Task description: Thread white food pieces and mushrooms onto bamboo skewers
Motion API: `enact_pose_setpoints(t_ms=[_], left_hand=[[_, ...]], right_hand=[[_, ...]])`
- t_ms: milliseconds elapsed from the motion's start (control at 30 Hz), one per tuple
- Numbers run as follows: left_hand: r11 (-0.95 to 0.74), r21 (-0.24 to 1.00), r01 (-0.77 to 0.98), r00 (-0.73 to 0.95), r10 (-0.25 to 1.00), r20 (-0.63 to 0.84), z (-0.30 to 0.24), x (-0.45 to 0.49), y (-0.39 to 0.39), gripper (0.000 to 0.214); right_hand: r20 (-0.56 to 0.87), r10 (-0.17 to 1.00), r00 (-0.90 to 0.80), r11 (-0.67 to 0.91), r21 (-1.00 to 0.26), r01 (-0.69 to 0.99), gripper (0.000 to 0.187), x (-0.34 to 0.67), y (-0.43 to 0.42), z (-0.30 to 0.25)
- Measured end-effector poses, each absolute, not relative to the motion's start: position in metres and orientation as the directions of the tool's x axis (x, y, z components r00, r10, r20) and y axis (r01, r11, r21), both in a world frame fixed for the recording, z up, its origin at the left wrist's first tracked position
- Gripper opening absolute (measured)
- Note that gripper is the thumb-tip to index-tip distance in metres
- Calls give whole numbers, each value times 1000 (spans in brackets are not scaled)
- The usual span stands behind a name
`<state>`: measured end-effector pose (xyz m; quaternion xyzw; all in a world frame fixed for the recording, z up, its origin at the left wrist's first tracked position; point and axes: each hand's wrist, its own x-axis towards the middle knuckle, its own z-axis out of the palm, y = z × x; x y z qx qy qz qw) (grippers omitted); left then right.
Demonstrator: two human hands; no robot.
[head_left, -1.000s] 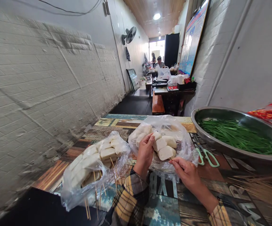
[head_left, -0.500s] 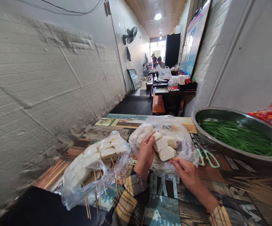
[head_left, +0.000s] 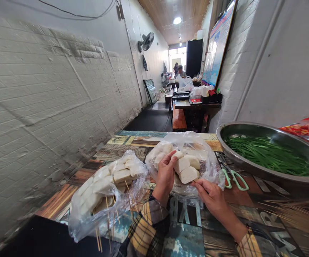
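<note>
Almost nothing moved: left hand fingers still grip the chunks, right hand fingers pinch what's probably a stick, near right, so skewering looks paused.

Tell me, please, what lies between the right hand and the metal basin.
In the head view, green-handled scissors lie on the table there, with the clear plastic bag's edge closer to the right hand.

On our left runs a scuffed white brick-patterned wall; ahead we see a brown panelled ceiling, a lit round white lamp, dark smooth floor and a reddish-brown wooden bench.
</note>
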<state>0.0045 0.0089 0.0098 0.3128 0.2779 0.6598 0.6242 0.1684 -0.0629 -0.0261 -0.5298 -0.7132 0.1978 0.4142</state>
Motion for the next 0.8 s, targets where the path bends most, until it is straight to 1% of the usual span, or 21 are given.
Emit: enact_pose_setpoints(t_ms=[333, 600, 800], left_hand=[[-52, 754, -655, 3, 997, 72, 12, 5, 7, 37], [-23, 765, -643, 28, 998, 53, 13, 6, 5, 37], [-14, 773, -634, 32, 999, 44, 15, 6, 4, 38]], right_hand=[[418, 906, -70, 372, -705, 604, 40, 167, -63, -27], [433, 898, -78, 385, -690, 612, 35, 167, -61, -29], [418, 905, -84, 381, -704, 599, 32, 166, -62, -24]])
